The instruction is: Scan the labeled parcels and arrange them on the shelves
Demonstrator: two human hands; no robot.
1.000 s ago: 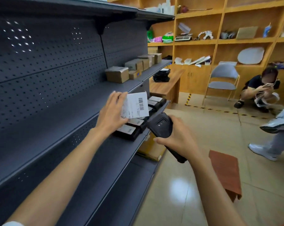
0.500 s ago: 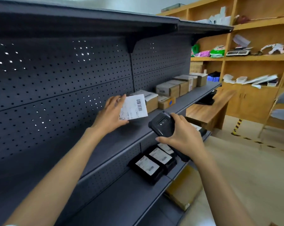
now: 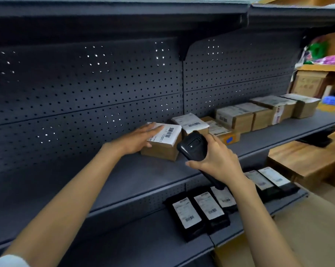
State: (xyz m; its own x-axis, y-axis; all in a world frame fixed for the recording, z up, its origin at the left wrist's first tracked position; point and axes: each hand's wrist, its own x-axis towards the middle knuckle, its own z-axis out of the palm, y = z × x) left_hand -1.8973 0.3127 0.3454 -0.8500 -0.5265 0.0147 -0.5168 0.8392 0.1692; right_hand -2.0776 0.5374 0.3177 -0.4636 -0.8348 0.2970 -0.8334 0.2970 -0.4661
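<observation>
The landmark here is the dark middle shelf [image 3: 162,174] of the grey pegboard rack [image 3: 85,89].

At the left of the occupied stretch of that shelf, the left hand [image 3: 137,138] lies with straight fingers flat on the white label of a small cardboard parcel [image 3: 162,145], thumb against its near side. The parcel sits on the middle shelf close to the pegboard back, label and barcode facing up.

Just right of it, in front of the shelf's edge, the right hand [image 3: 216,158] grips a black handheld scanner [image 3: 193,146], fingers curled round its body, its head close beside the parcel's right side.

Behind the scanner, a second labeled box [image 3: 191,123] stands on the middle shelf, touching or nearly touching the held parcel. Further right along the same shelf runs a row of brown cartons [image 3: 259,114], with a flatter box with a blue mark [image 3: 224,134] in front of them.

Below the middle shelf, on the lower shelf [image 3: 143,243], black pouches with white labels [image 3: 199,212] lie side by side, more of them further right.
</observation>
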